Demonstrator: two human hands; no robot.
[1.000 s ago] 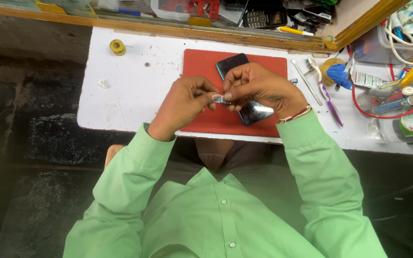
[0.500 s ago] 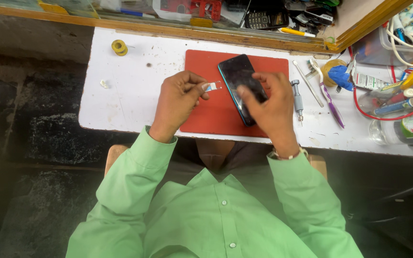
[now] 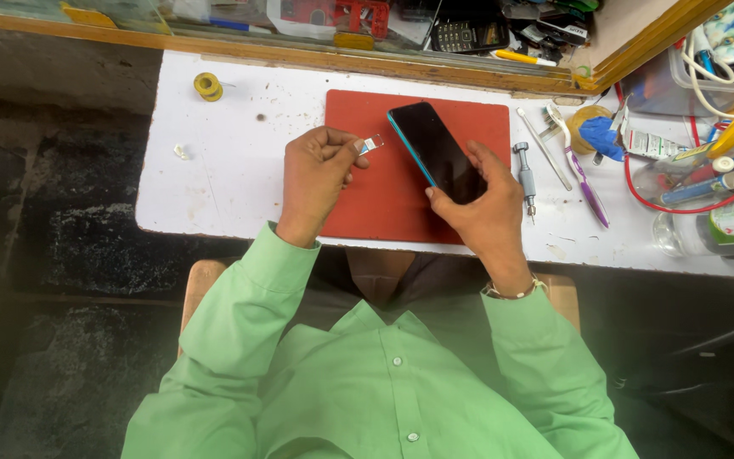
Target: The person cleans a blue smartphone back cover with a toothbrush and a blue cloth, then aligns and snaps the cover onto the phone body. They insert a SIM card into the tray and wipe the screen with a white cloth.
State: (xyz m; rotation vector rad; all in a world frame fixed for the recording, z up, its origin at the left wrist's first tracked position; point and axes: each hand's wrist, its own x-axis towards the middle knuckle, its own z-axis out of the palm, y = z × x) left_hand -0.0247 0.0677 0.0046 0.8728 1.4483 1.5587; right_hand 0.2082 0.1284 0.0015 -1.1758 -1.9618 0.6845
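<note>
My right hand [image 3: 482,204] holds a dark smartphone [image 3: 431,149] with a teal edge, screen up, tilted over the red work mat [image 3: 384,204]. My left hand [image 3: 316,174] pinches a small silver card tray [image 3: 373,144] between thumb and forefinger, just left of the phone and apart from it. Both hands hover over the mat on the white table [image 3: 214,161]. I wear a light green shirt with long sleeves.
A screwdriver [image 3: 525,174], a thin metal tool [image 3: 544,149] and a toothbrush [image 3: 578,166] lie right of the mat. Tubes, bottles and red wire [image 3: 698,183] crowd the far right. A yellow tape roll [image 3: 207,86] sits at the table's back left. A cluttered shelf [image 3: 469,34] runs behind.
The hands were together at the phone, then drew apart. The left hand came away holding the small tray, and the right hand lifted the phone to a screen-up tilt.
</note>
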